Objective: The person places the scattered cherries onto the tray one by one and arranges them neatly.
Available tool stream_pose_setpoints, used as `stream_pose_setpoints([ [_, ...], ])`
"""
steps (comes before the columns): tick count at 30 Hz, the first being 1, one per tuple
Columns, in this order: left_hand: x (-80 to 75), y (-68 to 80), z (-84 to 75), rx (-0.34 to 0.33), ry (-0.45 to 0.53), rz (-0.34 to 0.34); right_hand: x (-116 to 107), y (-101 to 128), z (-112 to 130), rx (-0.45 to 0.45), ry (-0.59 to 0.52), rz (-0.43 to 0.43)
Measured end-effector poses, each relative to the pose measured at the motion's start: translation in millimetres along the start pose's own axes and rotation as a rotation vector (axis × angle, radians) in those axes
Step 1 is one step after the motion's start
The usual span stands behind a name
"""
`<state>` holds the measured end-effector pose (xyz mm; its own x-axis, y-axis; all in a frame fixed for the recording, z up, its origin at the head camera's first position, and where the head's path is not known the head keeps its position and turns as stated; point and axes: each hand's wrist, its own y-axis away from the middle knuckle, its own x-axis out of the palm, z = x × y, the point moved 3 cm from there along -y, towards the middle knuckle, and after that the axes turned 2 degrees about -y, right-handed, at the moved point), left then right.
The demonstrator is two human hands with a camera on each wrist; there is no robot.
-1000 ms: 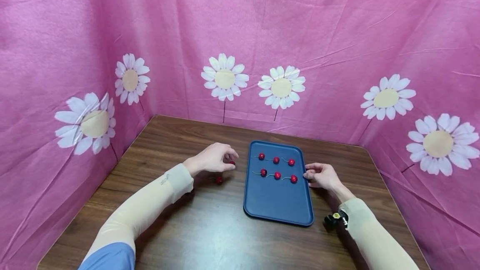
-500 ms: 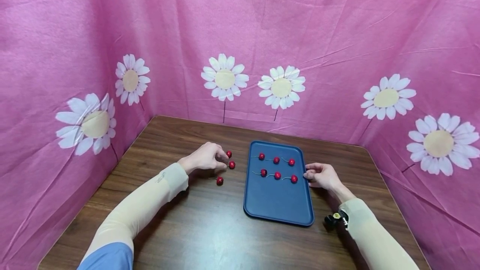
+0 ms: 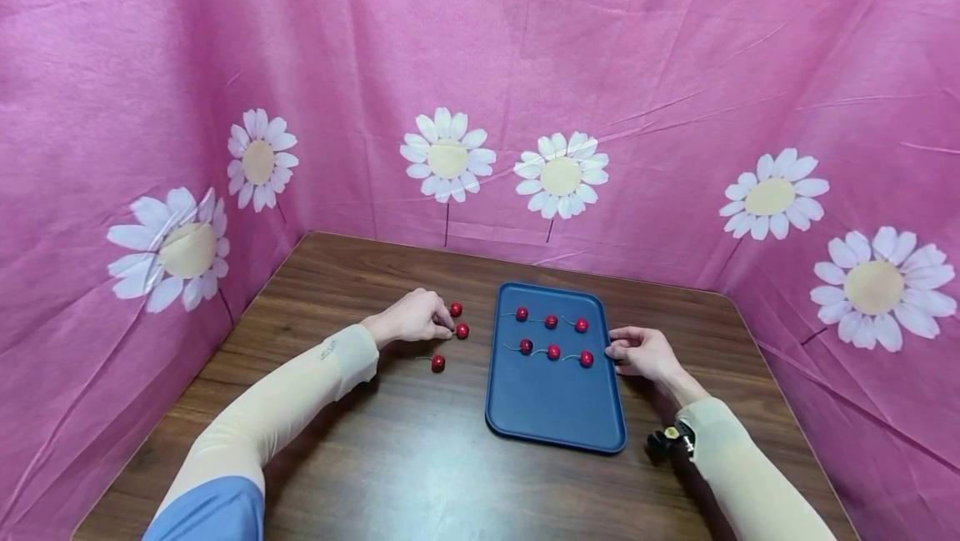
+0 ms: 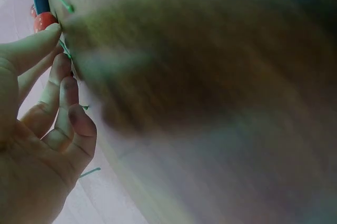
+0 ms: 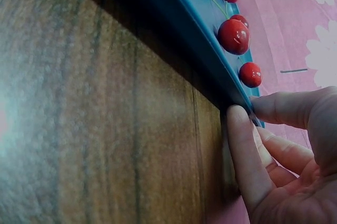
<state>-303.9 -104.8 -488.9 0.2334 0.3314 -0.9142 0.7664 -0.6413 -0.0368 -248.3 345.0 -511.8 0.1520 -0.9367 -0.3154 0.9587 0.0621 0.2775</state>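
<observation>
My left hand point(image 3: 412, 318) is at the left of the tray, thumb and index finger pinching the green stem point(image 4: 66, 50) of a red cherry point(image 3: 462, 331) that lies on the table. Its other fingers are curled loosely in the left wrist view. Just behind lies a second cherry point(image 3: 456, 309); a third cherry point(image 3: 438, 363) is nearer, stem pointing left. The blue tray point(image 3: 555, 408) bears two rows of three cherries, stems to the left. With thumb and index finger my right hand point(image 3: 648, 353) holds the tray's right rim point(image 5: 231, 79).
The brown wooden table point(image 3: 390, 458) has a pink curtain point(image 3: 637, 41) with printed daisies around its back and sides. A small black device point(image 3: 663, 443) sits at my right wrist, by the sleeve point(image 3: 720, 433).
My left hand drew back left from over the loose cherries, uncovering two of them, then its fingertips came together at the middle one's stem. The right hand and tray stayed in place.
</observation>
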Motion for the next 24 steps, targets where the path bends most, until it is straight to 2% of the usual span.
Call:
stream_pose_setpoints([
  [12, -1.8, 0.2, -5.2, -0.006, 0.020, 0.009, -1.2, 0.8, 0.4, 0.002, -0.009, -0.014],
  [24, -1.1, -2.5, -6.6, 0.022, 0.010, -0.051, -0.4, 0.5, -0.2, -0.004, -0.002, -0.004],
])
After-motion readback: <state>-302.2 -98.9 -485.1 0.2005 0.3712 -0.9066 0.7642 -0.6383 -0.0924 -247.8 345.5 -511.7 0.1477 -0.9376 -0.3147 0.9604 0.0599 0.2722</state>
